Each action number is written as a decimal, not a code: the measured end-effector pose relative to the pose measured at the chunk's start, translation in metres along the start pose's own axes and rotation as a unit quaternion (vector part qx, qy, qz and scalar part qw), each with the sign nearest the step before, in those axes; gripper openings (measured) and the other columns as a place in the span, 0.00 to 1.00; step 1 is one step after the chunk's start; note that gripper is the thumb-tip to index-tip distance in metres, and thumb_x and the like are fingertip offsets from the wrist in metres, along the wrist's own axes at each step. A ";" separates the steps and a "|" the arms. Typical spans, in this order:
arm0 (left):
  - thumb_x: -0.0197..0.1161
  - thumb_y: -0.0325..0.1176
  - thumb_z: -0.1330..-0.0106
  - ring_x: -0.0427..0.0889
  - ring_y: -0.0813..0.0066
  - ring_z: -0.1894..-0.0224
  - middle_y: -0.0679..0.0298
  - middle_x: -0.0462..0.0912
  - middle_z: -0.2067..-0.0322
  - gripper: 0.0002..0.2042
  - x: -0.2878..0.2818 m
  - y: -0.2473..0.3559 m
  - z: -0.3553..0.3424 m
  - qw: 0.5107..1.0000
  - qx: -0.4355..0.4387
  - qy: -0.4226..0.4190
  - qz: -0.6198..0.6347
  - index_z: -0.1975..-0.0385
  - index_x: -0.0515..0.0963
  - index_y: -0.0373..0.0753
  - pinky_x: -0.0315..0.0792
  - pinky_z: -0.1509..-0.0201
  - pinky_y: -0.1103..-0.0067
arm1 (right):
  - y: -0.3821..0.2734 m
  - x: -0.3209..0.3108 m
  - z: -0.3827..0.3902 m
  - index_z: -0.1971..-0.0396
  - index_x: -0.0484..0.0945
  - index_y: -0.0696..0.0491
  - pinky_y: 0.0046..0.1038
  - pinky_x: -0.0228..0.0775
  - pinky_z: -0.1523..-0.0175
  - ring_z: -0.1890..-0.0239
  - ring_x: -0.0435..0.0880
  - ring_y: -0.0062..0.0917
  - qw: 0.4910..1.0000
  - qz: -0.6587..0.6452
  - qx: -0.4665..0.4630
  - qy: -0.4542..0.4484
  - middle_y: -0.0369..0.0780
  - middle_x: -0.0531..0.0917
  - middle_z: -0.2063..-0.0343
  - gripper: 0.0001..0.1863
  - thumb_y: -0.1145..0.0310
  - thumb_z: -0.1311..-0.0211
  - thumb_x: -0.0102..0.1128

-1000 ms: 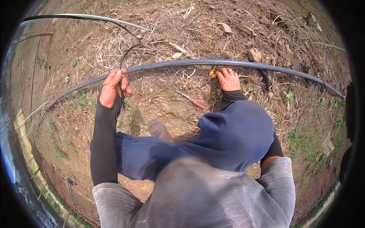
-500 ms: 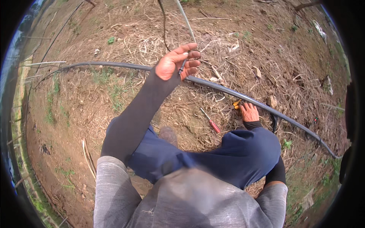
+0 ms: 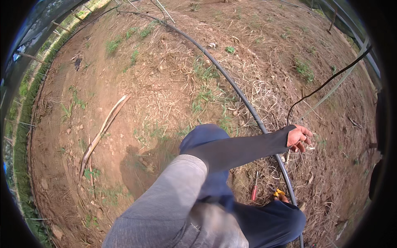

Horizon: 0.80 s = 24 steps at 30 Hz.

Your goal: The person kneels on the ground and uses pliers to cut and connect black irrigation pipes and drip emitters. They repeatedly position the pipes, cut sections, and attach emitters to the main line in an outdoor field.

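Note:
My left hand (image 3: 298, 137) reaches out to the right past the thick pipe, its fingers partly curled. A thin black tube (image 3: 326, 82) comes down to this hand and passes behind the wrist; the part in the fingers is hidden. Beside my bent knee, my right hand (image 3: 283, 198) shows only a few closed fingertips, against a small yellow tool (image 3: 278, 192) whose kind I cannot make out. Just left of it, a screwdriver (image 3: 254, 188) with a red handle lies on the dry ground.
A long thick black pipe (image 3: 225, 75) curves over the soil from the far left to the near right. One pale strip (image 3: 343, 84) slants beside the thin tube. At left lies a dry split stalk (image 3: 101, 134). Dark netting (image 3: 29, 58) borders the far left.
My view has swung left, so the pipe and tools appear farther right. The left arm now stretches to the right across the pipe. More of my right hand is hidden behind the knee.

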<state>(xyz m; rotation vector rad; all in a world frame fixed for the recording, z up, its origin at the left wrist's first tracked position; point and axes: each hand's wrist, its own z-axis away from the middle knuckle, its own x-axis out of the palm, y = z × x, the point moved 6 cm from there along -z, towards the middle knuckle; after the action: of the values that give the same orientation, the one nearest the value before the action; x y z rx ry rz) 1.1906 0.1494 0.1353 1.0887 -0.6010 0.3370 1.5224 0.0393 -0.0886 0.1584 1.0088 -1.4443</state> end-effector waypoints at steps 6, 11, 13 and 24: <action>0.45 0.25 0.36 0.81 0.68 0.64 0.56 0.76 0.55 0.20 0.004 0.005 -0.003 1.000 0.018 0.006 0.025 0.43 0.65 0.30 0.74 0.65 0.76 | -0.019 -0.033 0.010 0.51 0.73 0.49 0.43 0.57 0.41 0.41 0.62 0.40 0.972 -0.231 -0.016 0.046 0.44 0.66 0.45 0.24 0.60 0.50 0.62; 0.46 0.25 0.35 0.81 0.67 0.63 0.55 0.76 0.55 0.20 -0.007 0.001 -0.016 0.999 0.025 0.016 0.026 0.43 0.65 0.30 0.75 0.66 0.76 | -0.053 -0.062 0.024 0.46 0.70 0.49 0.43 0.54 0.37 0.36 0.58 0.41 0.884 -0.441 -0.112 0.103 0.45 0.63 0.40 0.28 0.60 0.49 0.61; 0.47 0.26 0.35 0.82 0.67 0.63 0.55 0.77 0.55 0.20 -0.008 0.000 -0.019 0.999 0.023 0.013 0.024 0.43 0.65 0.30 0.75 0.65 0.76 | -0.069 -0.075 0.030 0.44 0.69 0.49 0.43 0.53 0.35 0.35 0.57 0.41 0.843 -0.496 -0.169 0.122 0.45 0.62 0.39 0.29 0.60 0.48 0.61; 0.53 0.34 0.34 0.80 0.72 0.61 0.58 0.78 0.57 0.21 -0.008 0.025 0.005 0.998 0.056 0.014 0.036 0.44 0.66 0.32 0.72 0.60 0.77 | -0.178 -0.171 0.042 0.37 0.58 0.62 0.38 0.46 0.33 0.37 0.62 0.35 0.843 -0.455 -0.232 0.169 0.50 0.64 0.39 0.42 0.54 0.49 0.57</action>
<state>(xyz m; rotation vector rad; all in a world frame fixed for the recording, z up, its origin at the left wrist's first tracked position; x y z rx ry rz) 1.1699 0.1562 0.1500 1.1707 -0.6036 0.4522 1.4209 0.1044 0.1303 -0.5140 1.8494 -1.9874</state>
